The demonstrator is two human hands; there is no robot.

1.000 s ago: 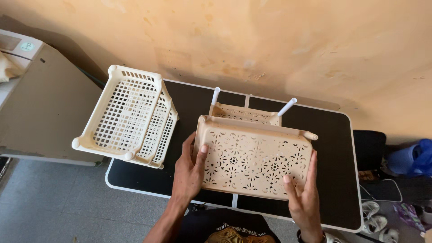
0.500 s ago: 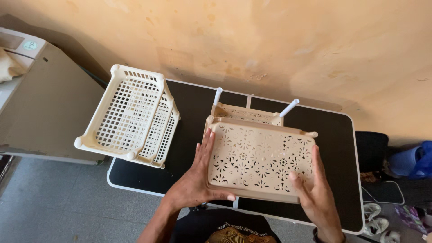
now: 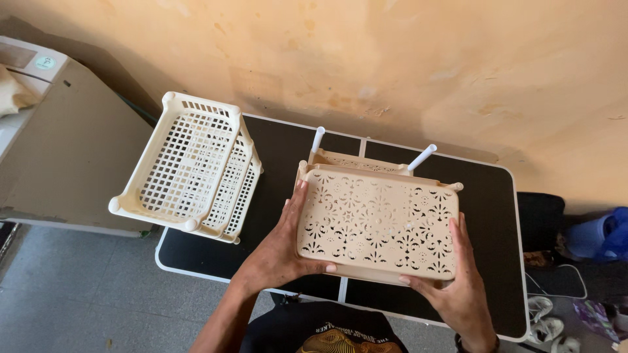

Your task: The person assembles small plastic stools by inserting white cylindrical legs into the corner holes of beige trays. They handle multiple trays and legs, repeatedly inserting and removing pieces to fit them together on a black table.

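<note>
A beige plastic tray (image 3: 376, 222) with a floral cut-out bottom is held flat above a second beige tray (image 3: 356, 161), whose far edge shows behind it. My left hand (image 3: 280, 252) grips the top tray's left and near edge. My right hand (image 3: 456, 287) holds its right near corner. Two white posts (image 3: 318, 139) (image 3: 422, 157) stick up behind the top tray. All of this sits over a black table (image 3: 275, 150).
A cream-white stacked rack of grid-pattern baskets (image 3: 190, 167) stands on the table's left end, overhanging its edge. A grey cabinet (image 3: 72, 150) is to the left. Bags, shoes and a blue container (image 3: 605, 235) lie on the floor at right.
The floral tray has tipped from tilted toward me to lying flat over the lower tray. Both hands have shifted along its near edge.
</note>
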